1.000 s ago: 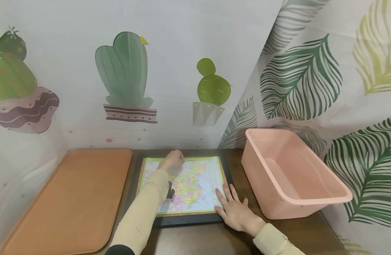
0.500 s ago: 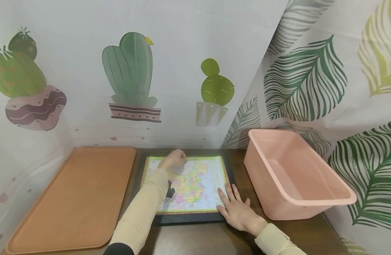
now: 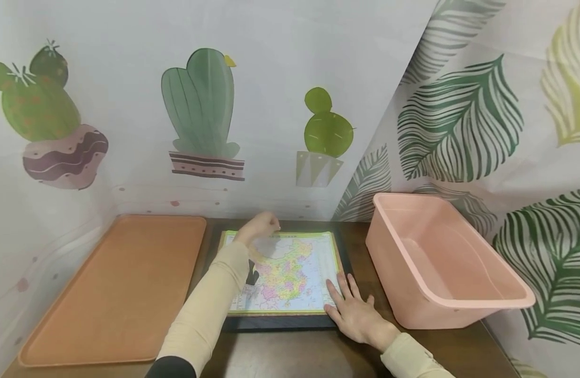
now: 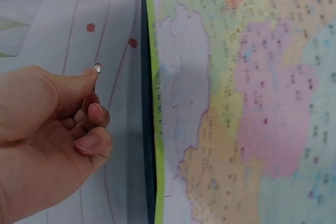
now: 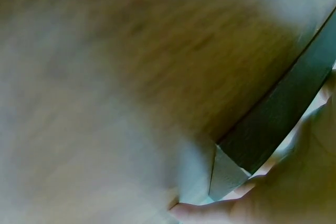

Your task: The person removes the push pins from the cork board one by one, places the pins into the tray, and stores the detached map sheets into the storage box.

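A map (image 3: 290,273) with coloured regions and a lime-green border lies on a dark-edged board (image 3: 280,323). My left hand (image 3: 259,227) is over the board's far edge, its forearm crossing the map's left side. In the left wrist view, thumb and forefinger pinch a small shiny silver thumbtack (image 4: 97,67), the other fingers curled beneath. My right hand (image 3: 360,317) rests with spread fingers on the board's near right corner, fingertips at the map's edge. The right wrist view shows that hand beside the dark edge (image 5: 278,103), much of the frame blurred.
A brown tray (image 3: 115,294) lies on the table (image 3: 290,352) to the left. On the right stands a pink plastic tub (image 3: 403,262). A white cloth printed with cacti and leaves (image 3: 271,105) hangs close behind the table and along its right side.
The head view has turned slightly left, so everything shifts right in it. My left hand has drawn a little up and away from the map's far edge. The right hand keeps its place.
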The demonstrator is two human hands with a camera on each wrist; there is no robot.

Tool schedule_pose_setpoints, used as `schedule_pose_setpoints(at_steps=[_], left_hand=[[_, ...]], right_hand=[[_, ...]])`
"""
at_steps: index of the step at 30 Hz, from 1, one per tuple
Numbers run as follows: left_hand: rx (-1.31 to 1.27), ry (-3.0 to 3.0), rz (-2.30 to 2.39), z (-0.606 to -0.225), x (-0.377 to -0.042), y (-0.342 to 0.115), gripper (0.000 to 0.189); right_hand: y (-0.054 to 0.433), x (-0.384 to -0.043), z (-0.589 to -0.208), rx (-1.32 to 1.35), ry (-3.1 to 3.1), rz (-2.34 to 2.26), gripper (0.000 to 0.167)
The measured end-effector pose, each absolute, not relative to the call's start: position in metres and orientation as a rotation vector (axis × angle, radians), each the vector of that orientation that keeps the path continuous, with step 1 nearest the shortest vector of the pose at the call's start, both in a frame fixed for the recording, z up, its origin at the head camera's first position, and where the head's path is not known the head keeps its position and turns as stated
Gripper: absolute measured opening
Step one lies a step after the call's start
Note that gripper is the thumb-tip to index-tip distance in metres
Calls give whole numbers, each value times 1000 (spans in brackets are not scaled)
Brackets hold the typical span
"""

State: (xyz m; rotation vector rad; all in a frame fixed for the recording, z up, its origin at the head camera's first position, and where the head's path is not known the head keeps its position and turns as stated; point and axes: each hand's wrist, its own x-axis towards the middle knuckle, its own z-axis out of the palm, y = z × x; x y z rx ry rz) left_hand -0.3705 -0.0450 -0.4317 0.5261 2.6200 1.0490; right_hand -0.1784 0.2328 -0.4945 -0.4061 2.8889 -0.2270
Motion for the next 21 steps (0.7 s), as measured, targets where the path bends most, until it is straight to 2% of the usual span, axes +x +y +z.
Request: schedule_pose_setpoints(at_steps=[21], left_hand=[[577, 2659, 987, -421, -371, -55, 28]], right_hand=[[233, -178, -494, -394, 2890, -245, 69]])
